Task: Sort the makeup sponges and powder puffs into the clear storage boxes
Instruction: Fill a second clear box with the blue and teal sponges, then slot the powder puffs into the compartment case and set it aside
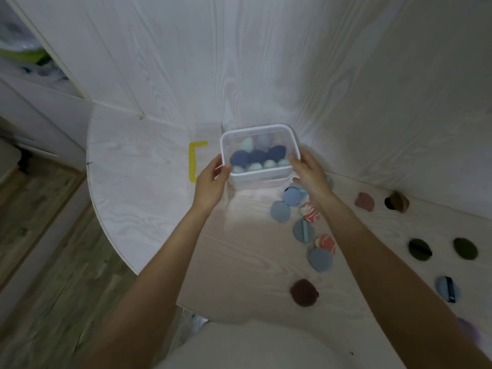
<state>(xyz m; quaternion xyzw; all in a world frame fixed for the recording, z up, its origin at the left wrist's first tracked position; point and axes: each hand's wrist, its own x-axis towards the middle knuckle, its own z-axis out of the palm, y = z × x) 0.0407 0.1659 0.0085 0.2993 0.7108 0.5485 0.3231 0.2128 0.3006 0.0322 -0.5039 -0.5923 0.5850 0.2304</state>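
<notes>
A pale wood-grain table [149, 198] is seen against white panelled walls, with wood flooring at 8 o'clock. A yellow bracket mark [195, 161] is laid on the table at 10 o'clock from the left hand [213, 179]. That hand is curled on the left wall of the clear box [259, 174], thumb on the near side. The box is held at the centre, filled with dark blue and mint sponges [257, 157]. The right hand [308, 174] is clamped on the box's right wall. Blue puffs [281, 211] and red marbled sponges [310, 212] are scattered at 5 o'clock from the box. Dark olive puffs [420, 249] and a brown puff [304, 292] are spread at 4 o'clock, well apart.
</notes>
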